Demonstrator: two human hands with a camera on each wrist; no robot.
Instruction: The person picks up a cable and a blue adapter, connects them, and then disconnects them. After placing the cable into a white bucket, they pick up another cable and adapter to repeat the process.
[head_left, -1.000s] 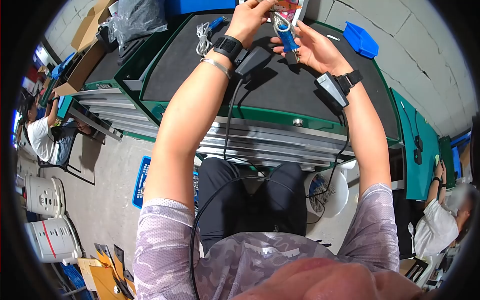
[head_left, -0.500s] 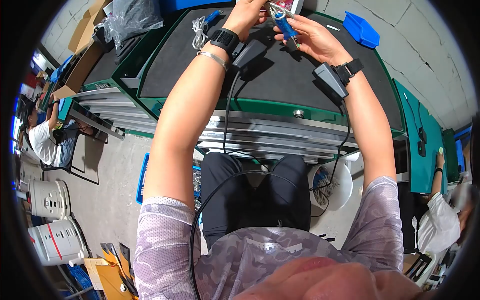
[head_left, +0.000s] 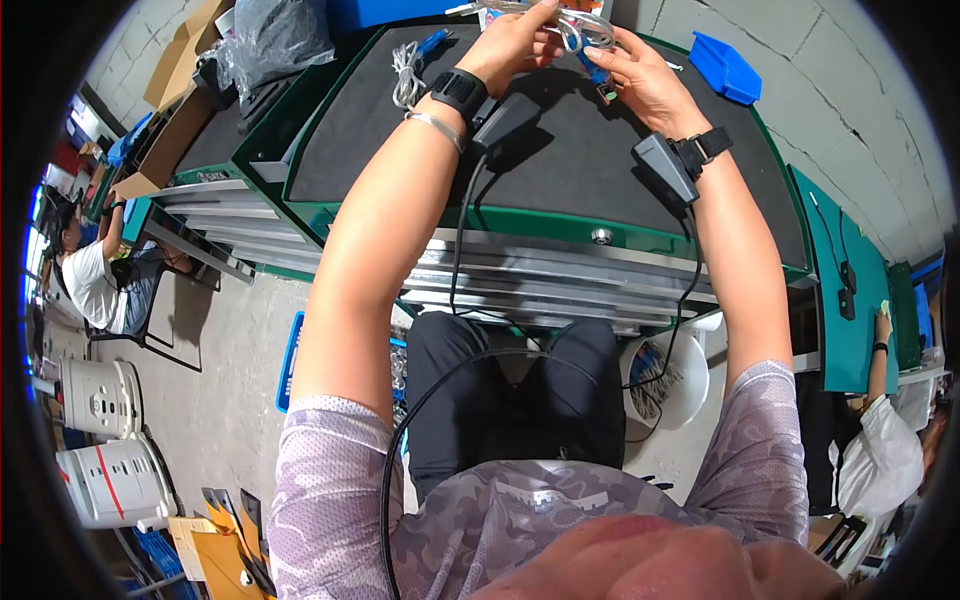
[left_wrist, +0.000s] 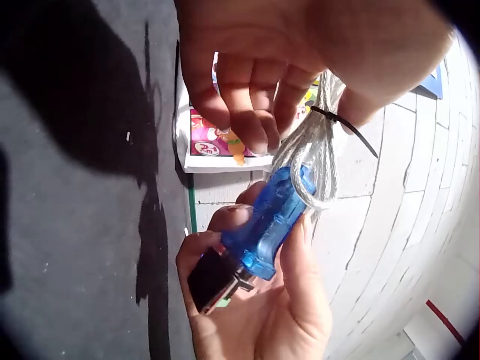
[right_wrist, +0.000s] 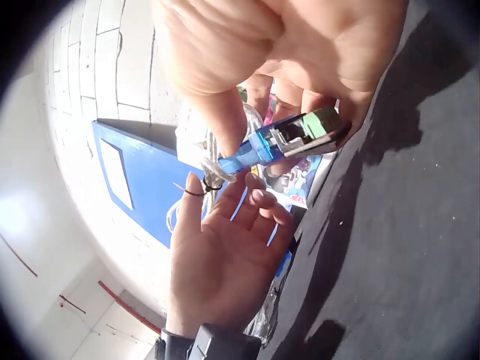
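Observation:
A coiled clear-sheathed cable is bound by a black cable tie. It ends in a translucent blue plug with a metal connector and a green insert. My right hand grips the blue plug between thumb and fingers, metal end pointing back toward me. My left hand pinches the cable bundle by the tie, its fingers curled. Cable loops stretch beyond both hands in the head view. On the dark mat, left of my left hand, lies another coiled cable with a blue plug.
Behind my hands is a white box with colourful printing. A blue bin sits at the mat's right edge by the wall. A plastic bag lies at left. Beside my legs stand a white bucket and a blue basket.
The plug and my right hand have shifted slightly right. My left hand has come nearer the plug, and the cable loops now spread out to the left behind it.

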